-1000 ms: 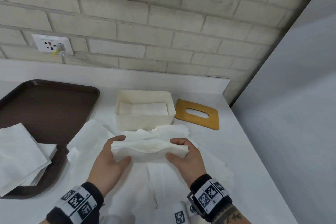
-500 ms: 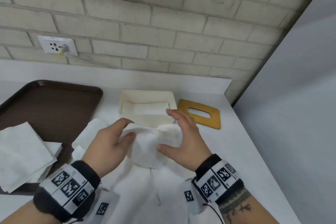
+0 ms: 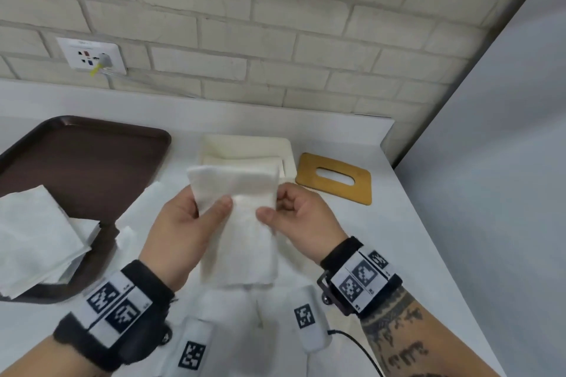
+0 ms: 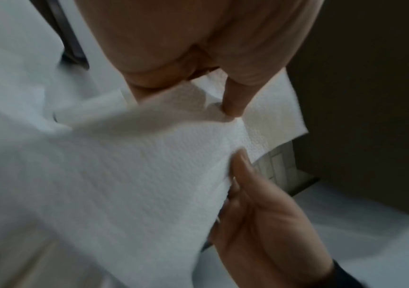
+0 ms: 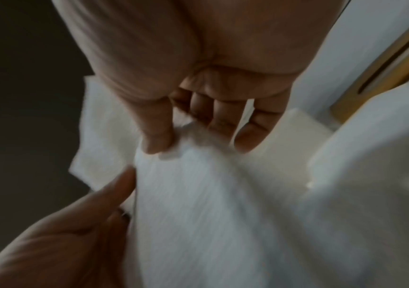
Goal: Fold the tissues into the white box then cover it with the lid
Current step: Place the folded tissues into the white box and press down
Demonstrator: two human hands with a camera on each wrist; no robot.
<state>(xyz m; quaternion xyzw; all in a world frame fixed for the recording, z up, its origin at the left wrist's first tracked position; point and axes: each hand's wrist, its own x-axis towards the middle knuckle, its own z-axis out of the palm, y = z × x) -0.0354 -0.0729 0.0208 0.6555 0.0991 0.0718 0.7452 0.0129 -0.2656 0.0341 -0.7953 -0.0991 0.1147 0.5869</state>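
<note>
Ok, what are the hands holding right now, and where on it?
Both hold one folded tissue in the air, in front of the white box. The left hand pinches its upper left side, the right hand its upper right edge.

Soft even light, wide-angle bowing; both wrist views dim and motion-blurred.

Canteen-like counter: brick wall (image 3: 275, 24), socket (image 3: 92, 53), brown serving tray (image 3: 82, 162).
</note>
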